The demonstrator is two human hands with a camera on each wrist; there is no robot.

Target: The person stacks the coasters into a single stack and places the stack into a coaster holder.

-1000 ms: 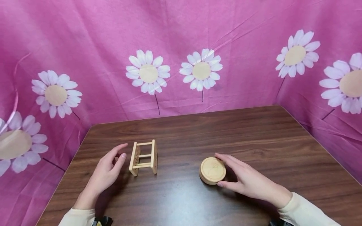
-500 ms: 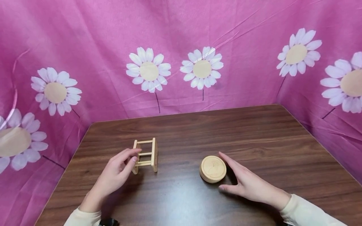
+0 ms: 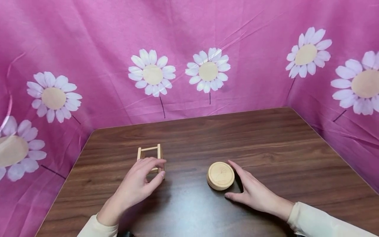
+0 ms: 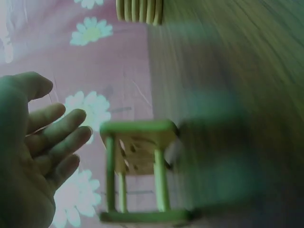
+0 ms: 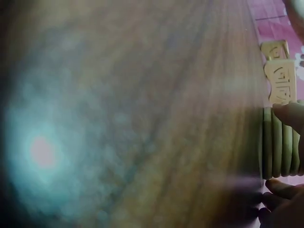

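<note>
A small light-wood rack (image 3: 159, 152), two end panels joined by rods, stands on the left of the table in the head view. My left hand (image 3: 137, 182) hides its lower front part there. In the left wrist view, that hand's loosely bent fingers (image 4: 61, 135) are apart from the rack and hold nothing. To the right stands a stack of round wooden coasters (image 3: 220, 176), the top one engraved. My right hand (image 3: 254, 191) lies beside it, thumb and fingers spread around its right side. In the right wrist view the stacked discs (image 5: 278, 147) show between thumb and fingers.
The brown wood-grain table (image 3: 251, 135) carries the rack and the stack some distance apart. A pink cloth (image 3: 183, 26) with daisies hangs behind and along both sides. A glossy light reflection (image 3: 189, 210) lies near the table's front.
My left hand has moved right, from beside the rack to in front of it. The right hand stays by the coaster stack, its thumb slightly away from it. Rack and stack stay in place.
</note>
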